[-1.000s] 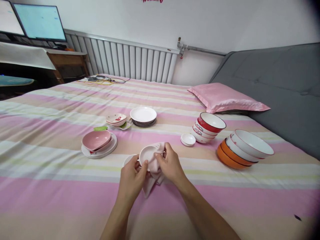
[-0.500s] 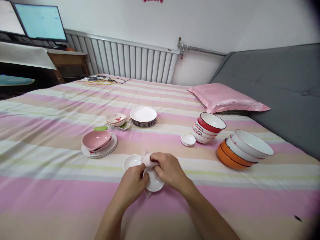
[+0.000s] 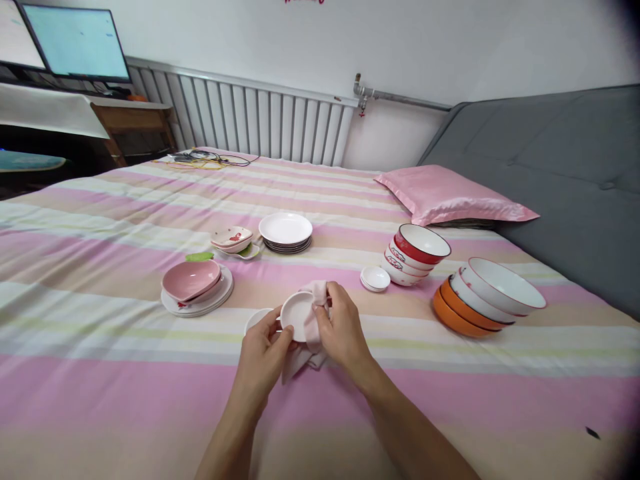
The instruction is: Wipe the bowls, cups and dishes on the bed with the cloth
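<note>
"Where's the small white saucer (image 3: 294,313)?"

"Tilted up between both hands, above the striped bedsheet (image 3: 125,413). The left hand (image 3: 260,350) grips its lower left rim, thumb in front; the fingers behind are mostly out of sight."

"And the right hand (image 3: 343,323)?"

"Fingers pinched closed on a pale pink cloth (image 3: 313,331), folded over the saucer's right edge, so that edge is covered. Whether they grip the saucer too, I can't tell."

"What's that behind the left hand?"

"A white dish (image 3: 254,320), only its far rim and a sliver showing."

"Anything else cut off?"

"The leftmost monitor (image 3: 17,37), by the view's edge, and red lettering (image 3: 304,1) along the top, unreadable."
</note>
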### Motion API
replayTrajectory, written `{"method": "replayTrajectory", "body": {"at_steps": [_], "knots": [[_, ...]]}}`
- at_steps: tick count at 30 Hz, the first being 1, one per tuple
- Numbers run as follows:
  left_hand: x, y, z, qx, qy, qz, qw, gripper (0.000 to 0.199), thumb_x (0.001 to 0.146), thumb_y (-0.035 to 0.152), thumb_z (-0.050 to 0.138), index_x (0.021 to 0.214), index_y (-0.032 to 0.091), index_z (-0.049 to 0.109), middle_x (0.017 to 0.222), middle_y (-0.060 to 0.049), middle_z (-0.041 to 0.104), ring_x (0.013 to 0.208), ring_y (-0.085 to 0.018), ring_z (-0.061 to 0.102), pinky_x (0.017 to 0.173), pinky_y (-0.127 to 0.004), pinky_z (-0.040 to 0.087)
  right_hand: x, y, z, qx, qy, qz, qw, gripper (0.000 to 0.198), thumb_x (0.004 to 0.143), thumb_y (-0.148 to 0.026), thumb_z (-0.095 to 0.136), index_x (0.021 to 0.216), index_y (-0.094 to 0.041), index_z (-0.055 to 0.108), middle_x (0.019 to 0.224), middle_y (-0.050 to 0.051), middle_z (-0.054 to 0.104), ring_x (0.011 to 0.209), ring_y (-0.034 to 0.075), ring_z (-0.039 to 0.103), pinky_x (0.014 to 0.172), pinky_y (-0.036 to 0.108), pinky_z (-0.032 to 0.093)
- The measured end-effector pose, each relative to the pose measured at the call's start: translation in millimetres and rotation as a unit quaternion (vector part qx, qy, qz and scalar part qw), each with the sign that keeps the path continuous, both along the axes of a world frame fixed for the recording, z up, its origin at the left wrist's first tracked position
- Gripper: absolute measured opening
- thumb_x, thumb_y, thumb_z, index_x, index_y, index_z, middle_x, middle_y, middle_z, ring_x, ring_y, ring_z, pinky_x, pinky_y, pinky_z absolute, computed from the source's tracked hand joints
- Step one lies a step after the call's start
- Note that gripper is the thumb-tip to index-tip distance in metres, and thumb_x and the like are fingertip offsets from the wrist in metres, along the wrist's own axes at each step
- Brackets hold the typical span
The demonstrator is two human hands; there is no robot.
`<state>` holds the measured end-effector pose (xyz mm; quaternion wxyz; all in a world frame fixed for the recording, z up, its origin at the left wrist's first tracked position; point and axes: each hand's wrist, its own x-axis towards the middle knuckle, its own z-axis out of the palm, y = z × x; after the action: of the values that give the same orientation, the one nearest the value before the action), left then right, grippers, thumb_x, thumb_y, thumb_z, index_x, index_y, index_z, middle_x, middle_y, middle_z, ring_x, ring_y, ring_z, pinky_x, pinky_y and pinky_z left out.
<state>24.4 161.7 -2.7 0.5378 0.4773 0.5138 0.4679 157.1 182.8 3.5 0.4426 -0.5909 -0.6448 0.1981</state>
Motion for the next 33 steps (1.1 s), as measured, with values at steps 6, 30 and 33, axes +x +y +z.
{"method": "replayTrajectory", "body": {"at_steps": [6,30,33], "knots": [[-11.1,2.6,-1.9,0.079,0.182,-0.049,0.979,0.041,0.075,0.018,0.043,0.109,0.019,0.064,0.073,0.000,0.062,0.073,-0.018,0.055,0.062,-0.025,0.039,4.2,-2.2,7.0,0.015,-0.054,0.067,0.996,0.021,0.068,-0.003,0.039,0.074,-0.021,0.047,0.076,0.000,0.052,0.070,0.015,0.049,0.064,0.025,0.036],[-2.3,0.0,5.2,0.040,0.030,-0.014,0.999,0.056,0.079,0.036,0.054,0.131,0.018,0.046,0.080,-0.002,0.065,0.065,-0.014,0.056,0.061,-0.025,0.045,-0.8,1.1,-0.8,-0.047,0.090,0.031,0.994,0.007,0.075,-0.016,0.047,0.078,-0.022,0.042,0.074,-0.002,0.055,0.071,0.016,0.054,0.064,0.026,0.040],[-6.5,1.2,3.1,0.060,0.058,-0.035,0.996,0.051,0.080,0.034,0.051,0.128,0.019,0.051,0.105,-0.006,0.065,0.080,-0.018,0.058,0.065,-0.025,0.044,0.9,-0.5,4.5,-0.028,0.065,0.048,0.996,0.008,0.074,-0.013,0.046,0.075,-0.021,0.045,0.072,-0.002,0.056,0.069,0.015,0.053,0.063,0.025,0.039]]}}
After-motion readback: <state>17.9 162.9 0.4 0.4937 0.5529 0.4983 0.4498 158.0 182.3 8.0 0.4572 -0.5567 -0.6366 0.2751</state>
